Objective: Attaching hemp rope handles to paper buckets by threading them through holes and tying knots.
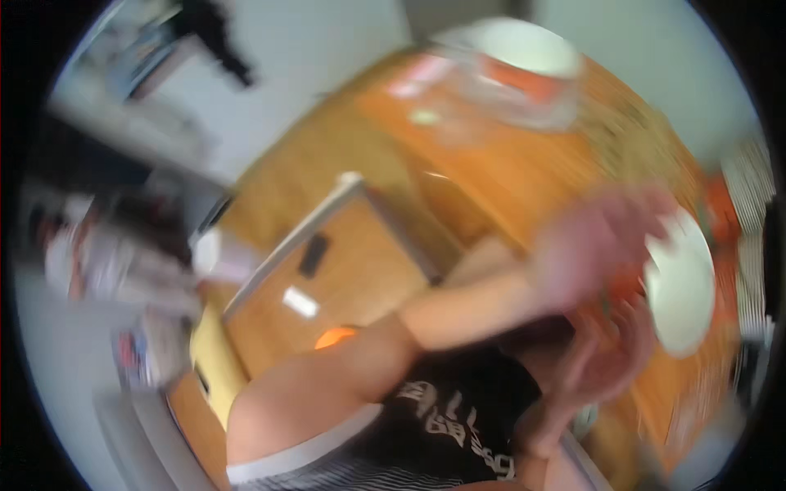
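The left hand (pixel 585 241), blurred, has its fingers spread, tips over the upper left edge of a white round dish (pixel 686 286); the right hand (pixel 618 360) curls loosely by its lower left edge, and I cannot tell whether either grips it. The dish lies right of both hands, at the frame's right, its long axis running top to bottom. Beyond, a white-topped tub (pixel 524 49) stands upper right on the wooden table (pixel 508 176)

Person's hands (pixel 577 250) (pixel 626 360): two. Round white things (pixel 528 49) (pixel 684 286): two. Dark slab (pixel 313 255): one. White block (pixel 300 302): one. Orange thing (pixel 336 336): one. Yellow thing (pixel 218 360): one. Striped piles (pixel 747 196), right edge: too blurred.
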The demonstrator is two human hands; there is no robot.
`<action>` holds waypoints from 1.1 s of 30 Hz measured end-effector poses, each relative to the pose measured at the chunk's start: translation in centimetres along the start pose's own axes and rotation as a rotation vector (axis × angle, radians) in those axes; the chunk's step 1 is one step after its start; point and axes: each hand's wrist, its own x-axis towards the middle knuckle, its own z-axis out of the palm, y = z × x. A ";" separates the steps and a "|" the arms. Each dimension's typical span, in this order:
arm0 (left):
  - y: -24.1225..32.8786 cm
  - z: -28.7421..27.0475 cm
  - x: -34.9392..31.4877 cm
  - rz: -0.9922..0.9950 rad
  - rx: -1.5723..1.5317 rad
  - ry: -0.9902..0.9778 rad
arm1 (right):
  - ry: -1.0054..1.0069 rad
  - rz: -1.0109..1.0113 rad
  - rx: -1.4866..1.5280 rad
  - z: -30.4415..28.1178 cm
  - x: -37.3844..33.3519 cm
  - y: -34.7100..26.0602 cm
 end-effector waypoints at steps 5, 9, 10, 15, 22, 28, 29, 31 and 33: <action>0.3 5.4 -1.2 0.207 -0.318 0.073 | -0.105 0.288 0.496 2.3 -1.7 5.2; 0.7 5.6 -1.5 0.226 -0.226 0.093 | -0.023 0.334 0.487 3.7 -0.6 0.2; 1.1 5.2 -1.8 0.243 -0.149 0.109 | 0.009 0.351 0.460 3.5 -0.4 -0.7; 1.0 2.6 -2.3 0.136 0.283 0.145 | 0.180 0.421 0.294 0.8 1.4 -2.1; 1.6 2.4 -4.6 0.614 0.819 0.021 | -0.320 -0.001 -0.117 -4.6 1.1 2.9; -0.9 4.8 -5.8 0.397 0.921 -0.198 | -0.450 0.045 -0.021 -7.4 0.2 3.5; -1.5 5.4 -5.8 0.369 0.842 -0.136 | -0.452 0.070 -0.040 -8.4 -0.1 3.4; 0.3 4.5 -5.0 0.359 0.930 -0.271 | -0.307 0.193 -0.061 -9.3 -1.8 3.2; 1.9 2.0 -5.3 0.403 1.038 -0.285 | -0.047 0.157 0.037 -4.7 -0.7 -1.0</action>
